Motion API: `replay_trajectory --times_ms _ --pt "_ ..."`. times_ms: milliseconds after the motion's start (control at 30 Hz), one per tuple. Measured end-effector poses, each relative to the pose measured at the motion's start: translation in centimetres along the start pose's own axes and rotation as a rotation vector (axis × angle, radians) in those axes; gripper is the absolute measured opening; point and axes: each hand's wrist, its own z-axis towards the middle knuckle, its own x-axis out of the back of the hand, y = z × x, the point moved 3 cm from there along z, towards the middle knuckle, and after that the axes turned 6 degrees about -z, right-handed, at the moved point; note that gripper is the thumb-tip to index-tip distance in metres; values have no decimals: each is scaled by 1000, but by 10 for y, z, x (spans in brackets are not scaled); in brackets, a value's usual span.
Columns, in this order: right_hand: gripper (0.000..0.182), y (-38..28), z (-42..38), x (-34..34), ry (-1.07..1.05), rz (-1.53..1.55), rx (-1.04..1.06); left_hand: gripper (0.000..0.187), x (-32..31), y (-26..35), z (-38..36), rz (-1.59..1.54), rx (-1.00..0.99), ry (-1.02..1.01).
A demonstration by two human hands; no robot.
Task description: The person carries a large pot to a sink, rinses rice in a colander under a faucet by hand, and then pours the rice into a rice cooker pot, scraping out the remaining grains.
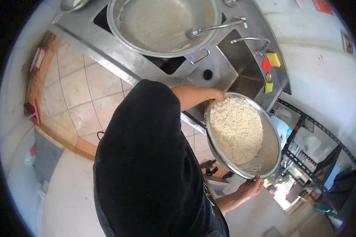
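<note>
1. Tan floor tiles (73, 87) at far left; wooden edging (85, 148) borders them. Person's black shirt (146, 158) fills the middle-left foreground.
2. Large metal pot (154, 52) sits up top on the steel counter (81, 43). Cloudy, whitish residue inside; cannot tell if thin liquid or film. Ladle or spout (193, 32), unclear which, reaches over its rim.
3. Sink (241, 55) just right of pot, drain hole visible, curved tap (251, 38) above it.
4. Left hand (218, 94) is closed on the colander's upper rim, near the sink edge; some fingers hidden.
5. Colander (271, 146) is held up between both hands, tilted, beside the counter. Pale, crumbly grain (237, 128) fills most of it, heaped toward the person's left; bare perforated metal shows on the lower right side.
6. Right hand (252, 188) pinches the colander's lower rim, fingers nearly shut, thumb side up on the edge.
7. Yellow sponge (273, 59) and red pad (266, 64) lie beyond the sink, untouched. Black rack (329, 137) stands far right.
8. Progress, judged: grain is gathered in the colander and lifted. Left undone: colander not set down, grain not emptied out.
</note>
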Motion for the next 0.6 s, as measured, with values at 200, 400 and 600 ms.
replay_trajectory --times_ms 200,400,600 --pt "15 80 -25 36 221 149 -201 43 16 45 -12 34 -230 146" --pt "10 139 -68 27 228 328 -386 55 44 83 -3 421 -144 46" --pt "19 190 -86 34 159 450 -601 54 47 139 -69 300 -50 133"
